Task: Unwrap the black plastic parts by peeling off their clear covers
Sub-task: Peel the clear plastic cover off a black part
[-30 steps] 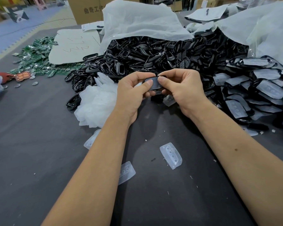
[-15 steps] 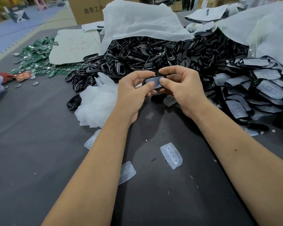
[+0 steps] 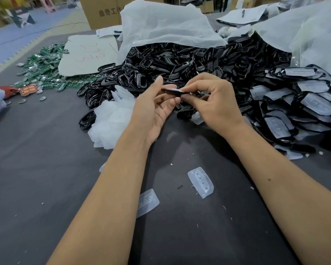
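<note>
Nearest, below both wrists, two peeled clear covers (image 3: 200, 182) lie loose on the desk (image 3: 46, 178). Above them the right hand (image 3: 216, 106) pinches a black plastic part (image 3: 172, 92) edge-on between thumb and curled fingers (image 3: 194, 87), while the left hand (image 3: 153, 109) stands half open, its fingertips just touching the part's free end. To peel well, hold the part firmly with the right hand and lift one cover corner with the left thumbnail. Beyond the fingers lies the heap of black parts (image 3: 180, 62).
</note>
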